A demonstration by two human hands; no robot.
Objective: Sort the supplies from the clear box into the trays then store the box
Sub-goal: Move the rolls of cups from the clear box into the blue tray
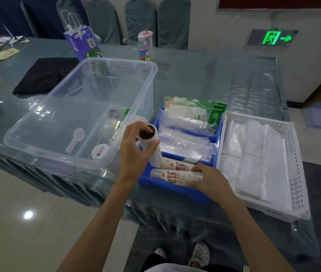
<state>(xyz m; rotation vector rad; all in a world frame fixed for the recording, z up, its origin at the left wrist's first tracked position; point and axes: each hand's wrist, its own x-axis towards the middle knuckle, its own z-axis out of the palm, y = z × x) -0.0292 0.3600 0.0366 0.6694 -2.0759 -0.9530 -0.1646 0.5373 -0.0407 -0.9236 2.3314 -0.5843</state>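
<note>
- Blue tray (167,185), right of the clear box (81,114): left hand (136,152) grips an upright bag roll (152,146); right hand (206,179) holds a printed roll (173,175), writing unreadable.
- White tray (297,160) beyond.

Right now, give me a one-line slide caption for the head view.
Left hand lowers a roll into the blue tray; right hand steadies rolls there beside the clear box.

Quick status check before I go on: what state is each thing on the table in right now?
clear box: lid off, a few items left inside
roll: tilted, gripped by left hand
blue tray: holds rolls and packets
right hand: grips a lying roll
white tray: filled with clear bags
</note>
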